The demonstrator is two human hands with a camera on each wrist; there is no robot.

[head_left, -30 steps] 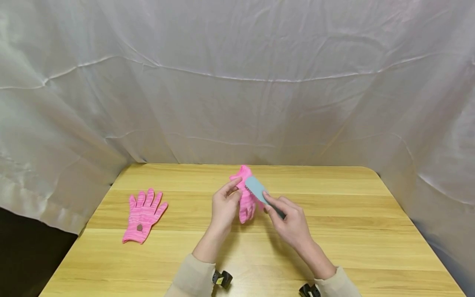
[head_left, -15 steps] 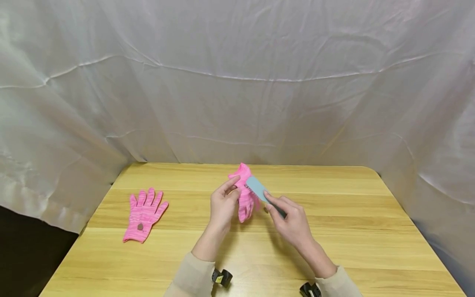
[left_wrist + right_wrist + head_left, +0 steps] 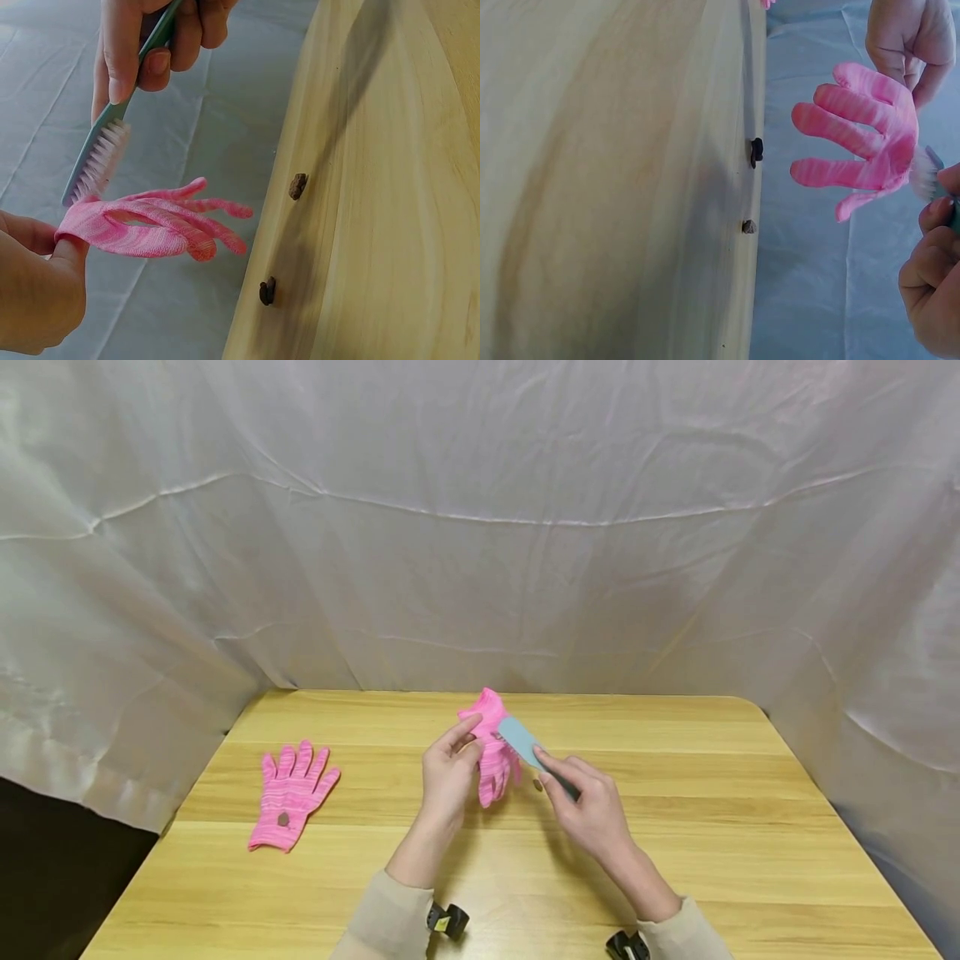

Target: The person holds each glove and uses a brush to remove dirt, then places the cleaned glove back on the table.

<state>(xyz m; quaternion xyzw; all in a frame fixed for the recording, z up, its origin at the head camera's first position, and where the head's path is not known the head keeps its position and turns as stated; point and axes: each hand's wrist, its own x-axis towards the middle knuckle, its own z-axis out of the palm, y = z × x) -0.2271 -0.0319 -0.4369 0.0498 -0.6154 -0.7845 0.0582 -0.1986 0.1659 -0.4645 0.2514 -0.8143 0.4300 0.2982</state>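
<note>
My left hand (image 3: 446, 781) pinches a pink knitted glove (image 3: 492, 770) between thumb and fingers, its glove fingers hanging loose over the table. In my right hand (image 3: 591, 810) is a brush (image 3: 519, 740) with a blue-grey head, gripped by its handle. White bristles (image 3: 105, 159) meet the glove close by the left thumb in the left wrist view. A second pink glove (image 3: 296, 793) lies flat at the table's left, a brown spot (image 3: 282, 819) near its cuff.
Two small dark lumps (image 3: 298, 186) (image 3: 267, 291) lie on the wooden table (image 3: 712, 827) below the held glove. Grey cloth (image 3: 480, 585) hangs around the table's back and sides. Black wrist devices (image 3: 447, 922) sit at both sleeves.
My left hand and the held glove have shifted slightly left and up. The brush has barely moved, and a brown lump on the table now shows more plainly beside the right hand.
</note>
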